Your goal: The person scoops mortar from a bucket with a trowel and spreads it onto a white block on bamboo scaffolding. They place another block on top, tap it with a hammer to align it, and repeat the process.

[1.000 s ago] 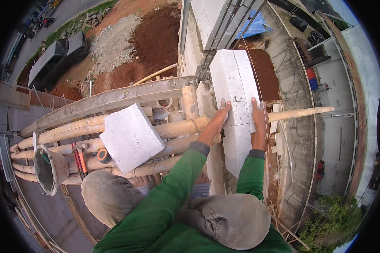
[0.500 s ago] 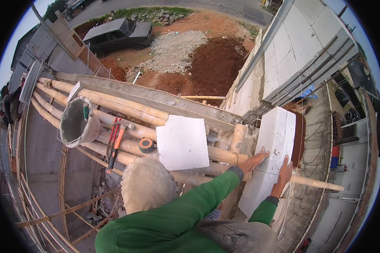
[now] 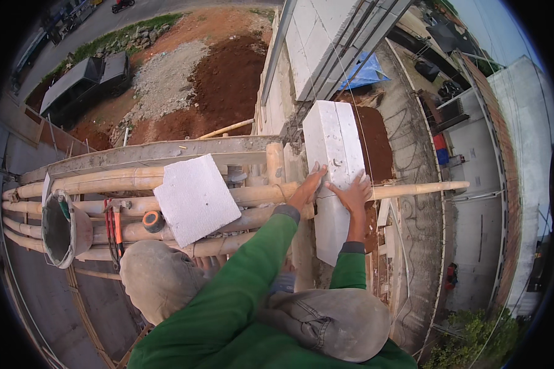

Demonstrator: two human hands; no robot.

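Note:
A long white block (image 3: 320,129), with a seam along its top and a crack, rests upright-edged on the wall end at my right. My left hand (image 3: 305,190) touches its left face, fingers extended. My right hand (image 3: 351,198) lies on its near part, thumb and fingers spread. A white slab (image 3: 197,200) with a notched corner lies left of my hands on bamboo poles (image 3: 258,195). Left of the slab are a round orange-and-black tool (image 3: 154,221), an orange-handled hammer (image 3: 118,234), a red tool (image 3: 111,227) and a bucket (image 3: 82,234) with grey contents.
A concrete ledge (image 3: 166,151) runs behind the poles. A tall block wall with metal bars (image 3: 317,49) stands ahead. Below are red soil (image 3: 228,80), gravel, a dark car (image 3: 86,86) and a road. A blue tarp (image 3: 363,71) and a narrow yard lie at the right.
My right hand has shifted from the block's right edge onto its top, fingers spreading. My left hand stays at the left face. The camera view swung and turned back.

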